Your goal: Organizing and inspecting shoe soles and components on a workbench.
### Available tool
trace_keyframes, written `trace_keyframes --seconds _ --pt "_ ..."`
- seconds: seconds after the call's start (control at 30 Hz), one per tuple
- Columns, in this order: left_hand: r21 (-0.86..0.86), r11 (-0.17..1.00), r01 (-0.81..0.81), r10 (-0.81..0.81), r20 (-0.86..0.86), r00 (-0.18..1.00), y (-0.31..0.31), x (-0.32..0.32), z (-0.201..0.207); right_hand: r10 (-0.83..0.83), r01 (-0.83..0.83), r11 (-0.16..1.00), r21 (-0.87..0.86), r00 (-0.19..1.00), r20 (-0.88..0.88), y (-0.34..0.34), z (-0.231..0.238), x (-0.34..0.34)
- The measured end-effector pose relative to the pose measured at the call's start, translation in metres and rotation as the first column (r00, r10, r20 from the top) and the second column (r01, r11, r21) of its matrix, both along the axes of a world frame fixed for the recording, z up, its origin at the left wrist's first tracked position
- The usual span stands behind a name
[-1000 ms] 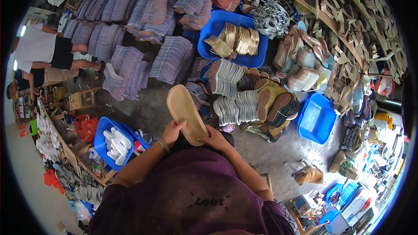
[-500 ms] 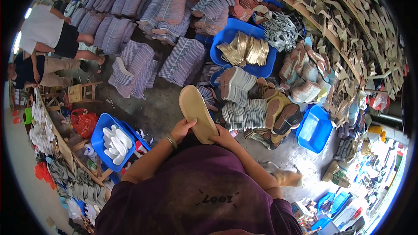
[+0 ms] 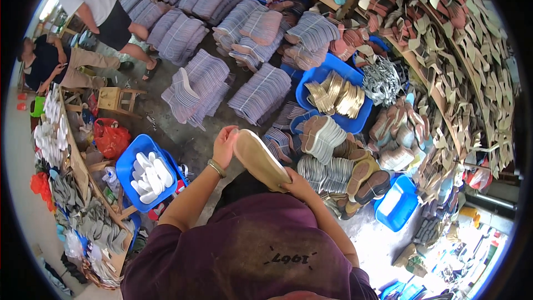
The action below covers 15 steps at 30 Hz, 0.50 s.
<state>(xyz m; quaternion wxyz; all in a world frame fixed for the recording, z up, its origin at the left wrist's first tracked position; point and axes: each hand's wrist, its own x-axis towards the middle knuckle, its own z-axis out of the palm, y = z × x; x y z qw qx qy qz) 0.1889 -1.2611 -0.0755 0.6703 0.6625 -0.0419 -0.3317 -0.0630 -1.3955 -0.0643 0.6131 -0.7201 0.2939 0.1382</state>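
A tan shoe sole [image 3: 259, 158] with a white edge slants in front of my chest, its far end toward the upper left. My right hand [image 3: 298, 184] is closed on its near end, by the shirt. At the far end, the fingers of my left hand [image 3: 224, 145] are bent against the sole's left edge; where the fingertips end is partly hidden. A bracelet circles my left wrist. Just beyond the sole lie small striped bundles of soles [image 3: 279, 143].
A blue bin of white shoe pieces [image 3: 125, 176] stands at left, near a red bag [image 3: 111, 138] and wooden stool [image 3: 116, 100]. Bundled soles [image 3: 260, 93] cover the floor ahead. A blue bin [image 3: 363, 124] holds gold pieces. Shelves [image 3: 438, 97] line the right. Two people are at far left.
My left hand has shifted from the sole's side up to its far end. The sole has turned, and more of its white edge shows. The whole view has swung left.
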Motion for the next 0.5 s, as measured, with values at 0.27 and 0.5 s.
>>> trace_keyframes --seconds 0.27,0.5 --pt "0.289 0.945 0.154 -0.292 0.53 0.796 -0.009 0.027 0.05 -0.051 0.063 0.989 -0.135 0.995 0.089 -0.014 0.019 0.026" --pt "0.176 0.98 0.092 -0.158 0.408 0.899 -0.009 0.044 0.017 -0.313 0.306 0.945 0.118 0.948 0.05 -0.019 0.023 0.031"
